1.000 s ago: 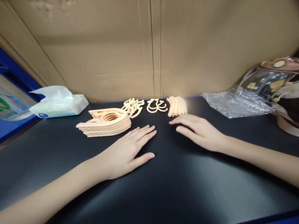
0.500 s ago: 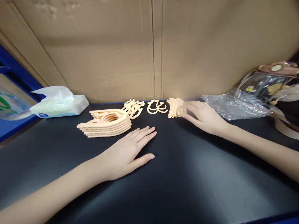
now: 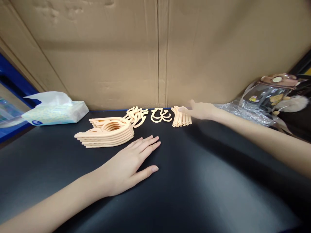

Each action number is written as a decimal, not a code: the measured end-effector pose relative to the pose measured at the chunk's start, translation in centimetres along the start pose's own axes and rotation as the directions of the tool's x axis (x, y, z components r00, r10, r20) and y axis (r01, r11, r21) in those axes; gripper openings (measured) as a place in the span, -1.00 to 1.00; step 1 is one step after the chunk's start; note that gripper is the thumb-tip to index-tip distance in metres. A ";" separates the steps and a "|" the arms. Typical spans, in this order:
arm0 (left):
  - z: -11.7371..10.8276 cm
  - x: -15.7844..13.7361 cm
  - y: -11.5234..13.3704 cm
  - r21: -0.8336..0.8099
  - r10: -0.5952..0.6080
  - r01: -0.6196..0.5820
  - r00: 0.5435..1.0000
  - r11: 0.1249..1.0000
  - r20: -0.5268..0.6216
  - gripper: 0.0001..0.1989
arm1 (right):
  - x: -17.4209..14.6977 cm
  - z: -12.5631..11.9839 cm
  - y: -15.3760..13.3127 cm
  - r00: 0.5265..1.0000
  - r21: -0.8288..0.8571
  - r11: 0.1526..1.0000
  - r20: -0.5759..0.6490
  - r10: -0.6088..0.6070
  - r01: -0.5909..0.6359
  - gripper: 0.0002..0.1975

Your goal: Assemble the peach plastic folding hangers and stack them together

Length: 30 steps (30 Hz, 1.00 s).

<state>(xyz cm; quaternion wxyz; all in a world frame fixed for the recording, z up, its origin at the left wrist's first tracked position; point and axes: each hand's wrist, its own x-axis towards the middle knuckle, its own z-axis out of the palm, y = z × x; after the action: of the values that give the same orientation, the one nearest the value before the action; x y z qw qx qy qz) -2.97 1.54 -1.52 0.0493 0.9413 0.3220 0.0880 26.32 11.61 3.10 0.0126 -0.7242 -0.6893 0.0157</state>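
Cardboard (image 3: 102, 58) walls off the back of the black table (image 3: 175, 194), between a tissue pack (image 3: 57, 114) and crumpled plastic wrap (image 3: 259, 116). Peach bars (image 3: 181, 122) lie side by side, right of curved hooks (image 3: 156, 120), long axes pointing roughly from cardboard towards the near edge. The right hand (image 3: 199, 110), blurred, partly covers their far ends; whether it grips, I cannot tell. The left hand (image 3: 127, 165) lies flat, fingers extended, near stacked hanger pieces (image 3: 107, 140).

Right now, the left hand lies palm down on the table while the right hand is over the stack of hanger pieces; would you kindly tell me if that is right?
Not quite: the head view shows the right hand at the row of curved pieces, not over the stack. The left hand does lie palm down on the table.
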 end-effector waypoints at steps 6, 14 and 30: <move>-0.3 0.0 -0.1 -0.008 0.023 -0.023 0.999 1.000 0.033 -0.42 | 1.2 -0.6 -1.9 0.992 -0.022 1.000 0.124 0.010 -0.007 -0.19; -0.5 0.1 -0.1 -0.011 0.014 -0.013 0.999 1.000 0.037 -0.42 | 2.5 -0.2 -0.6 0.985 0.085 0.996 0.172 -0.008 -0.007 -0.59; 0.0 -0.2 -0.2 -0.074 -0.028 0.031 0.999 0.997 0.039 -0.35 | -5.8 -2.6 -1.5 0.904 0.020 0.913 -0.148 -0.401 0.408 -0.79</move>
<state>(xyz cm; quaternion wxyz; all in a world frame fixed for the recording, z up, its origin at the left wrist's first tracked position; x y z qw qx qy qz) -3.20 1.55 -1.53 0.0919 0.9355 0.3312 0.0815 24.66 5.85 5.76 0.0823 -0.5642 -0.8212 -0.0210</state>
